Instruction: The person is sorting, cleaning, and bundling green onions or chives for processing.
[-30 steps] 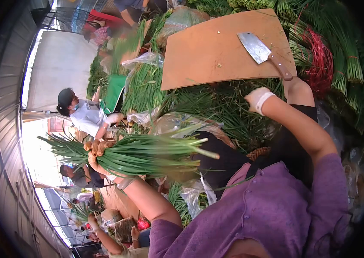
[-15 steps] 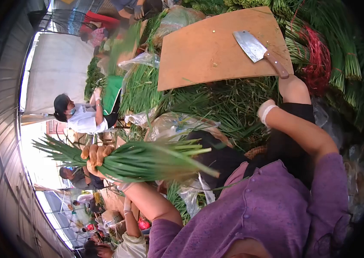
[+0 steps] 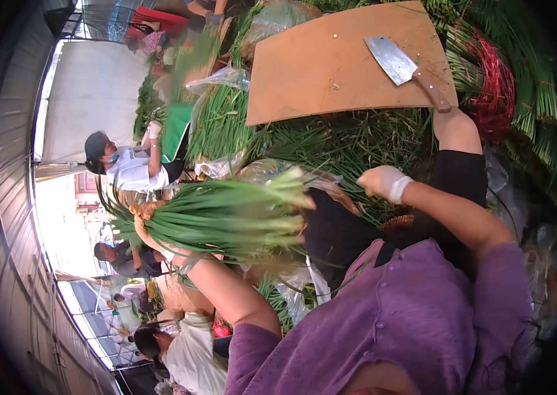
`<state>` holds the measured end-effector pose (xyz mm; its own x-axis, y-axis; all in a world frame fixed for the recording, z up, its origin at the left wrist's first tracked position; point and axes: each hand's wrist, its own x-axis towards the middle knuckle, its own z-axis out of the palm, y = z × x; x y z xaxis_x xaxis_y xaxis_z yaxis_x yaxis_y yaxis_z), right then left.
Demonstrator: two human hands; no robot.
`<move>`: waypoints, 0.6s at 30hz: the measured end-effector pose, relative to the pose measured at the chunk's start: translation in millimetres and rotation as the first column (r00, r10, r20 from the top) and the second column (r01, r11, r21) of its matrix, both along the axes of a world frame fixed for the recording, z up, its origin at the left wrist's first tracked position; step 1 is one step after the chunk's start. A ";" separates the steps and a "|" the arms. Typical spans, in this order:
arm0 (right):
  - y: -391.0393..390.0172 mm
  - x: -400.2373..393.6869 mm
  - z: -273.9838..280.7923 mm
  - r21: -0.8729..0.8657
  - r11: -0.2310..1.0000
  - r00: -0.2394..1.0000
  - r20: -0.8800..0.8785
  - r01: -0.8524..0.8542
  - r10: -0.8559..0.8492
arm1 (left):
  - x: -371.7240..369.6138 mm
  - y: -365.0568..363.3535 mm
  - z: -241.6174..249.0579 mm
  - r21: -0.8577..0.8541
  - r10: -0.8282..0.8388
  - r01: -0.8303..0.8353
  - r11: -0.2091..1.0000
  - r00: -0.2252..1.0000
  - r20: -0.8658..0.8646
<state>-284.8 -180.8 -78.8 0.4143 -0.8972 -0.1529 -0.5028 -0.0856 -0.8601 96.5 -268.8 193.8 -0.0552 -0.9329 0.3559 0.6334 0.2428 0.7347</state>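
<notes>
My left hand (image 3: 148, 214), in a tan glove, grips a large bunch of long green stalks (image 3: 219, 214) near its leafy end. The pale cut ends point right, over my dark-clothed leg, and are blurred. My right hand (image 3: 380, 182), in a pale glove, hovers above loose green leaves (image 3: 357, 148) with its fingers curled together and nothing visible in them. Beyond it, a cleaver (image 3: 393, 62) with a wooden handle lies on a brown board (image 3: 318, 66). The handle overhangs the board's edge beside my bare knee.
Tied green bundles and red ties (image 3: 496, 79) lie right of the board. Plastic bags (image 3: 225, 78) and more green stalks (image 3: 216, 125) are to its left. A person in a white shirt (image 3: 135, 168) sits at the left, beside a green sheet (image 3: 176, 128). Other people are below.
The bunch in my left hand has shifted up and its cut ends have spread apart. My right hand has moved left, towards the bunch. The view has shifted slightly.
</notes>
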 end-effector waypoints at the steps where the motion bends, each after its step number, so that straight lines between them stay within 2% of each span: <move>1: 2.0 -14.2 -18.4 0.245 0.940 0.963 0.073 0.237 -0.261 | 3.8 -1.9 -4.7 0.042 0.155 -0.157 0.987 0.986 0.054; 2: 2.1 -19.2 -19.8 0.240 0.942 0.963 0.068 0.236 -0.259 | 8.3 -5.4 -10.8 0.080 0.115 -0.117 0.990 0.993 0.030; 3: 5.8 -19.9 -18.1 0.244 0.942 0.945 0.175 0.232 -0.278 | 5.5 -2.3 -10.7 0.122 0.082 -0.082 0.989 0.997 0.010; 4: 8.2 -19.9 -16.8 0.246 0.941 0.912 0.279 0.234 -0.300 | -1.5 -2.4 -16.2 0.097 -0.056 0.070 0.993 0.989 -0.139; 5: 8.2 -12.2 -15.3 0.095 0.969 0.893 0.375 0.229 -0.248 | -10.5 -0.4 -22.0 0.106 -0.163 0.187 0.977 0.966 -0.200; 6: 6.5 1.5 -7.9 -0.061 0.970 0.870 0.458 0.234 -0.181 | -30.3 4.3 -24.4 0.114 -0.202 0.215 0.970 0.973 -0.112; 7: 2.8 15.7 -1.1 0.087 0.973 0.821 0.524 0.214 -0.227 | -43.4 6.0 -25.2 0.124 -0.238 0.239 0.963 0.971 -0.020; 8: 0.3 31.4 5.4 -0.010 0.975 0.781 0.599 0.224 -0.174 | -26.4 -10.0 -41.9 0.112 -0.249 0.274 0.955 0.948 -0.199; 9: 6.0 40.5 59.2 0.507 0.859 0.572 0.684 0.073 -0.453 | -29.6 -15.8 -49.7 0.122 -0.353 0.445 0.887 0.826 -0.440; 10: 9.6 61.1 60.7 0.506 0.859 0.568 0.686 0.077 -0.455 | -29.4 -24.2 -60.4 0.122 -0.326 0.377 0.918 0.894 -0.306; 11: 13.6 83.0 52.9 0.518 0.851 0.541 0.740 -0.080 -0.400 | -28.1 -33.2 -71.0 0.106 -0.287 0.307 0.946 0.943 -0.169; 12: 13.8 96.2 51.3 0.513 0.824 0.502 0.792 -0.239 -0.348 | -23.8 -41.6 -78.6 0.104 -0.290 0.309 0.945 0.942 -0.167; 13: 16.4 90.1 71.1 0.643 0.507 0.545 0.762 -0.574 -0.349 | -20.0 -49.2 -82.4 0.131 -0.274 0.290 0.948 0.953 -0.130; 15: 44.0 84.1 73.8 0.471 0.644 0.567 0.821 -0.603 -0.069 | -13.1 -61.0 -77.3 0.153 -0.254 0.266 0.952 0.963 -0.093; 16: 46.5 90.9 31.2 0.297 0.873 0.540 0.841 -0.387 -0.047 | -11.3 -63.5 -68.6 0.169 -0.313 0.320 0.932 0.947 -0.067; 17: 52.7 91.1 -16.4 0.094 0.988 0.515 0.857 -0.119 -0.020 | -6.3 -63.4 -61.2 0.194 -0.370 0.371 0.908 0.928 -0.040; 18: 51.5 53.0 -37.7 0.471 0.833 0.320 0.868 -0.290 -0.380 | 5.1 -65.2 -63.6 0.142 -0.183 0.169 0.975 0.979 0.093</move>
